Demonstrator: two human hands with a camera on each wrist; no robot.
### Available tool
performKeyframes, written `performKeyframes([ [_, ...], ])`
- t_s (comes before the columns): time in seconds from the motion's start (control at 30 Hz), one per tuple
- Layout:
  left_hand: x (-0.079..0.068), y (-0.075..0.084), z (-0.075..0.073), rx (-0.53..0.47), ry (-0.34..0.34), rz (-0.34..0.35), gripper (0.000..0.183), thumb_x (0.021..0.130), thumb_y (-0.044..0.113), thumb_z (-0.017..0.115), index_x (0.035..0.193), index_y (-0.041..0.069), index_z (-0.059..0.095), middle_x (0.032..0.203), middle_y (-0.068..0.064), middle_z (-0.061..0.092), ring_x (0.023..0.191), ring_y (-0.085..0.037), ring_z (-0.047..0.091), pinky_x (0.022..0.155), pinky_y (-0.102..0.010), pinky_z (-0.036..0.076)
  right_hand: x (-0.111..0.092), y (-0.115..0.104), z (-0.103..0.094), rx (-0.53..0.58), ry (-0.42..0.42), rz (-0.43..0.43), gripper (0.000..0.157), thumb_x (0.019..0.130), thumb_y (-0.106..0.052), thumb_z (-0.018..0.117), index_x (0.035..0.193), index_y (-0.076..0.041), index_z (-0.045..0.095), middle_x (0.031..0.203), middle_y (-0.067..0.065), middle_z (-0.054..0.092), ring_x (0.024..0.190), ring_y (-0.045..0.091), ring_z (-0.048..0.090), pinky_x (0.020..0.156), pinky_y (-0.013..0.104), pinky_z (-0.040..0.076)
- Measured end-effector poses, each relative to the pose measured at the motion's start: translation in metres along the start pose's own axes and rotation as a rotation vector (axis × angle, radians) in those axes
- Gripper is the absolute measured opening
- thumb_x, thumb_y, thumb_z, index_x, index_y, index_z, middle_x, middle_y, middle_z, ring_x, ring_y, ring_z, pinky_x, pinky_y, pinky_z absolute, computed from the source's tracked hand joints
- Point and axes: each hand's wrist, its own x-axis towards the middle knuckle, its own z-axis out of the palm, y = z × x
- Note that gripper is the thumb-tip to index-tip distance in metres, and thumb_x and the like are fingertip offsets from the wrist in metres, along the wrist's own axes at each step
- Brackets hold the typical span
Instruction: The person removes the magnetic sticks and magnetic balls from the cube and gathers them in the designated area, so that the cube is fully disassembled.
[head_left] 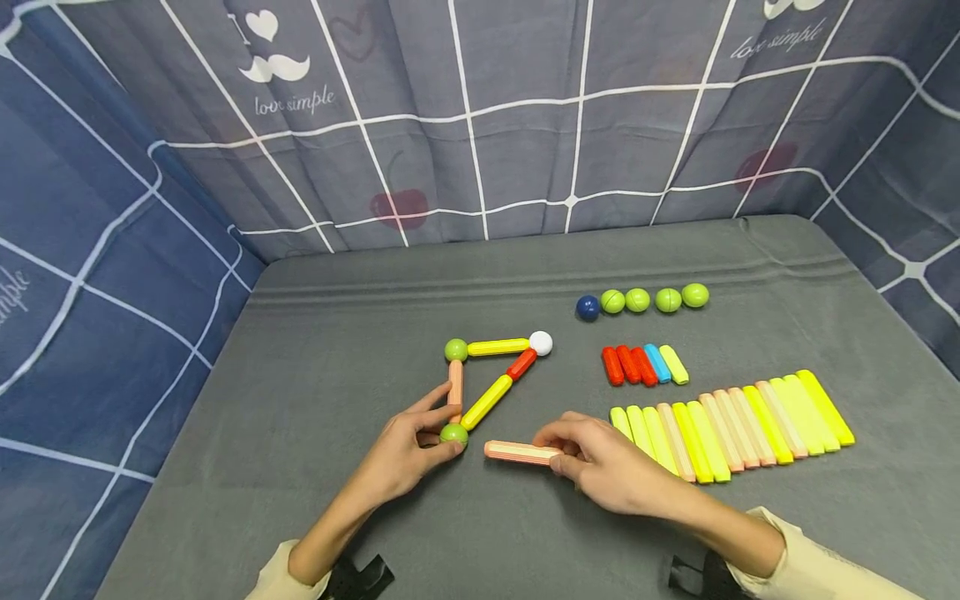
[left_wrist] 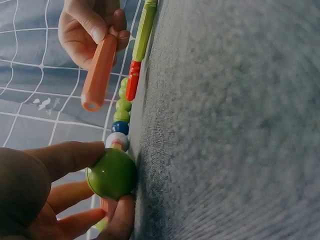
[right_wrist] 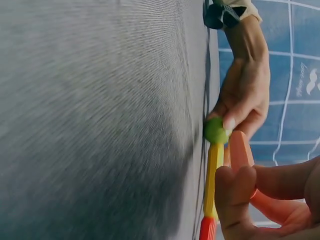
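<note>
Four rods and three balls lie joined as a closed frame on the cloth: two green balls, a white ball (head_left: 540, 342), a salmon stick (head_left: 455, 385), two yellow sticks (head_left: 487, 403) and a short red stick (head_left: 522, 364). My left hand (head_left: 405, 452) grips the near green ball (left_wrist: 113, 173) between thumb and fingers, its other fingers by the salmon stick. In my right hand (head_left: 603, 468), thumb and fingers pinch one end of a loose salmon stick (head_left: 517, 452). Its free end points at the gripped ball, a small gap between them.
A row of long yellow and salmon sticks (head_left: 716, 433) lies at the right. Behind it are several short red, blue and yellow-green sticks (head_left: 630, 365). Farther back sit a dark blue ball (head_left: 588, 307) and several green balls (head_left: 637, 300). A checked curtain (head_left: 510, 158) encloses the back and sides.
</note>
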Motion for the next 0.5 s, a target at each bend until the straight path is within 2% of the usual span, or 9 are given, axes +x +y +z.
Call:
performKeyframes([
  [0.17,-0.001,-0.002,0.001,-0.001,0.000,0.010,0.051,0.083,-0.001,0.077,0.130,-0.004,0.060,0.155,-0.011,0.037,0.097,-0.017,0.064,0.082,-0.025,0.054,-0.008,0.009,-0.012,0.204,-0.015,0.051,0.026,0.093,0.005,0.058,0.118,-0.001,0.062,0.094,0.009,0.056,0.062,0.017,0.060,0.056,0.030,0.053],
  [0.33,-0.001,-0.002,0.001,0.005,0.000,0.014,0.051,0.083,-0.001,0.078,0.131,-0.004,0.060,0.155,-0.012,0.036,0.098,-0.018,0.064,0.082,-0.025,0.054,-0.017,0.014,-0.026,0.291,-0.039,0.069,0.029,0.098,-0.001,0.056,0.127,-0.002,0.056,0.096,0.018,0.055,0.065,0.027,0.063,0.059,0.033,0.055],
  [0.5,-0.001,-0.002,0.001,0.009,-0.001,0.020,0.051,0.083,-0.001,0.078,0.130,-0.005,0.060,0.154,-0.012,0.036,0.096,-0.018,0.064,0.081,-0.025,0.054,-0.025,0.020,-0.038,0.353,-0.053,0.074,0.035,0.102,-0.003,0.049,0.137,-0.002,0.049,0.105,0.026,0.054,0.068,0.035,0.063,0.060,0.035,0.055],
])
